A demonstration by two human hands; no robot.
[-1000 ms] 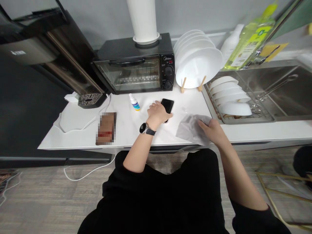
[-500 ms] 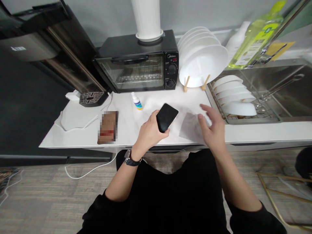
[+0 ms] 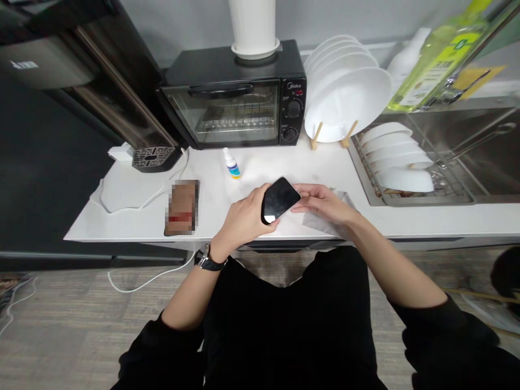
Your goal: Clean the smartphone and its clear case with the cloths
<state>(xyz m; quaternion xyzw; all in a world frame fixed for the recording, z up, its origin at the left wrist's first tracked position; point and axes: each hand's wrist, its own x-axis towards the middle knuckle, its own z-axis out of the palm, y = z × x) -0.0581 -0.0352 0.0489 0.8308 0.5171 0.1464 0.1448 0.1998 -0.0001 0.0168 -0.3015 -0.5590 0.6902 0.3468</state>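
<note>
A black-screened smartphone [image 3: 281,199] is held tilted above the counter's front part. My left hand [image 3: 249,214], with a watch on its wrist, wraps round the phone's left side, thumb at the lower corner. At the phone's right edge, the fingers of my right hand [image 3: 319,201] close on the rim; some fingertips are hidden behind it. Beneath my right hand lies a thin grey cloth [image 3: 320,223], partly covered by the hand. A small white spray bottle [image 3: 232,164] with a blue and yellow label stands behind the phone. Left of my hands lies a flat, pixel-blurred object [image 3: 181,207].
The toaster oven [image 3: 235,108] stands at the back, a white pot [image 3: 254,27] on top. White plates [image 3: 349,103] fill a wooden rack beside it. Several bowls [image 3: 406,179] sit by the sink [image 3: 487,162]. A drink machine [image 3: 122,97] and white cable [image 3: 134,208] are left.
My right hand has moved left from above the cloth to the phone's right edge, its fingers closing there. The phone stays in my left hand. The view has shifted slightly.
</note>
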